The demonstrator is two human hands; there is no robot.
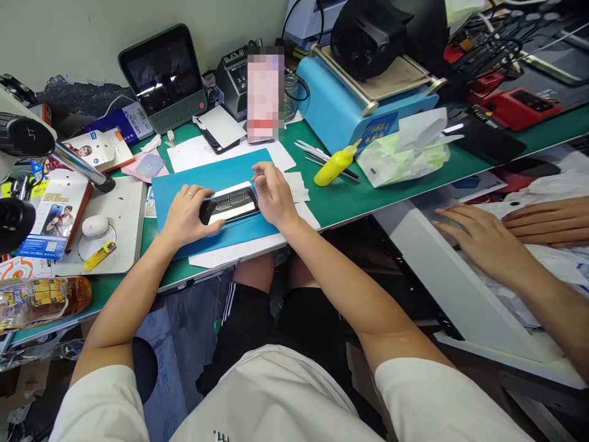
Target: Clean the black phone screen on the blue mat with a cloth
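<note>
Head camera view, and from where I stand the dark, glossy phone (232,207) lies flat on the blue mat (216,170), right between the worker's hands. The left hand (188,215) spans its left end, thumb along the near edge and fingers at the far one, pinching it, I'd say, to keep it from sliding. The right hand (276,196) is half curled at the right end, its index finger bent and raised; I can't tell whether its fingertips pinch anything. The mat probably spares the glass from the hard bench, with white paper (243,250) under its near edge.

All this sits on a green benchtop (340,212). A lit phone (265,98) is propped upright at the far side, likely so its screen faces the worker. To the right are a yellow bottle (334,166), a tissue pack (400,161) and a blue machine (338,104); at the left, a white board (126,230). A plain wall (221,24) closes the far side, while a co-worker's hand (483,239) reaches over an open drawer (437,270) at right.
</note>
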